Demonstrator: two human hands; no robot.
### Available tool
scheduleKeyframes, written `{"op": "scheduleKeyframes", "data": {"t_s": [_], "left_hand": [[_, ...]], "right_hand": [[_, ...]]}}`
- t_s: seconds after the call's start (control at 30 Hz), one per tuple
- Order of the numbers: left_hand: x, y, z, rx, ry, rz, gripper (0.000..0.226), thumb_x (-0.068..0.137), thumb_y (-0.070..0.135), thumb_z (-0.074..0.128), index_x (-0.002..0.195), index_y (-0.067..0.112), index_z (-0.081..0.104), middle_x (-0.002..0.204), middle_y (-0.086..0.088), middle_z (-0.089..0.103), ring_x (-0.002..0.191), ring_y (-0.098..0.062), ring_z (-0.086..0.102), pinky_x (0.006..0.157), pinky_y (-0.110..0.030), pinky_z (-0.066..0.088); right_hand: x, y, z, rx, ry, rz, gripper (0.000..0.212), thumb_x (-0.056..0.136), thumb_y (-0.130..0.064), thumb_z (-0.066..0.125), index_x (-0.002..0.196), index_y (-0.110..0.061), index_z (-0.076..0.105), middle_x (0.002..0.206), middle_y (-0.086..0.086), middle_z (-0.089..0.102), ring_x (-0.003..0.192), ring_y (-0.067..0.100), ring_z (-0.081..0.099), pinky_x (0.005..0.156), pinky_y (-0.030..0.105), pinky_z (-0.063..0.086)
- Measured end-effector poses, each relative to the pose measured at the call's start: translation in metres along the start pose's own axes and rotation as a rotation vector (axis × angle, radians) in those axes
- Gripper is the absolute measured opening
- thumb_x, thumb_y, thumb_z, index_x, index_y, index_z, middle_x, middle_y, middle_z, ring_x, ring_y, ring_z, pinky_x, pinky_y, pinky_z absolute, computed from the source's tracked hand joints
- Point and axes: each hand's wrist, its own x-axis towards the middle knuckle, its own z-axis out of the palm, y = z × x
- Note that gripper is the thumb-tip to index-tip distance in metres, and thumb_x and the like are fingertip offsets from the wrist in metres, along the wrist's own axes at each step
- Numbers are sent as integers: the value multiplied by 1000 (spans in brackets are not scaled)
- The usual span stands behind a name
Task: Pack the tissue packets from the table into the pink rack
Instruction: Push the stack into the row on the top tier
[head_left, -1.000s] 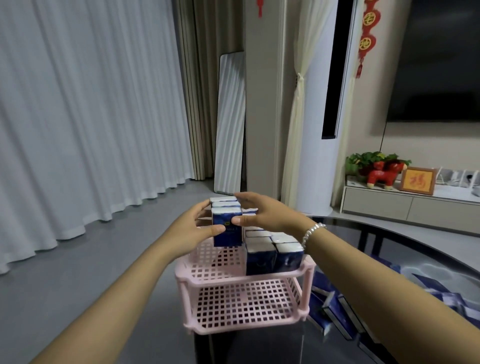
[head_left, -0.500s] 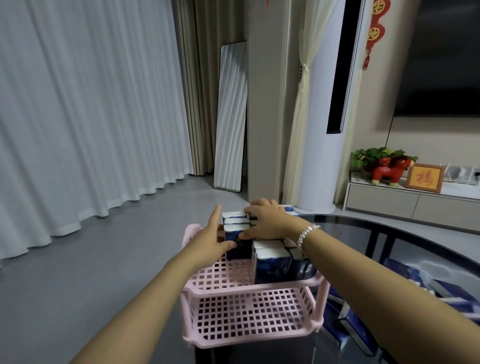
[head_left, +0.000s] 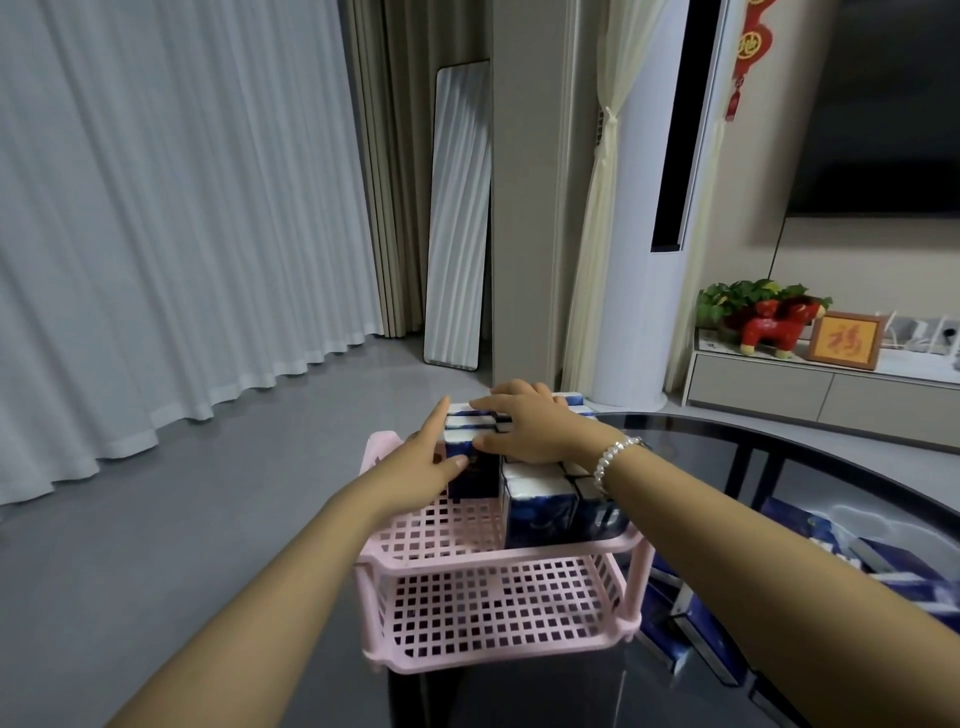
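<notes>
Head view: both hands settle a tissue packet (head_left: 470, 470) on the upper tier of the pink rack (head_left: 498, 561), which stands at the near left edge of the dark glass surface (head_left: 779, 457). Left hand (head_left: 421, 462) clasps the packet's side, thumb across its front; right hand (head_left: 530, 428) lies flat over the packed packets (head_left: 540, 512), fingers straight. Seating looks nearly done. Next, judging by the layout, comes a reach right to the loose packets (head_left: 857, 561) on the surface; the right forearm and rack post stand between. Lower tier sits unfilled.
</notes>
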Motion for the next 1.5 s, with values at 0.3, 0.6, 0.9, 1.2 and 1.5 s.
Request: {"op": "scheduleKeyframes", "data": {"t_s": [0.3,0.6,0.9,1.2,1.5], "left_hand": [[-12,2,1,-93,107,67,71,95,34,52,150,37,7,158,4,18,139,-15,32,111,-38,35],[-13,9,9,7,214,36,56,96,31,50,147,32,27,144,-1,39,120,-17,50,103,-37,42],[-2,17,15,-46,221,6,54,100,25,43,149,29,22,142,-7,46,122,-21,49,97,-29,39],[-7,10,14,-84,199,6,60,99,32,43,151,33,11,147,-2,40,124,-18,47,98,-30,38],[-15,7,12,-110,241,42,59,97,36,45,148,39,16,155,4,25,136,-18,37,110,-45,36]], "right_hand": [[-11,-3,-1,69,39,-19,52,90,-43,53,139,-34,39,148,-3,30,133,24,23,108,43,20],[-9,-7,0,31,18,21,48,91,-42,51,137,-31,43,148,-4,33,134,25,24,107,43,20],[2,-7,-1,-42,18,77,43,91,-37,51,134,-31,48,140,2,42,125,29,31,100,41,25],[-2,-6,3,-1,62,69,53,90,-38,53,140,-32,38,145,1,36,129,28,28,103,43,23],[-10,-6,1,58,56,22,54,90,-37,53,141,-33,36,148,-1,33,133,27,23,106,43,20]]}}
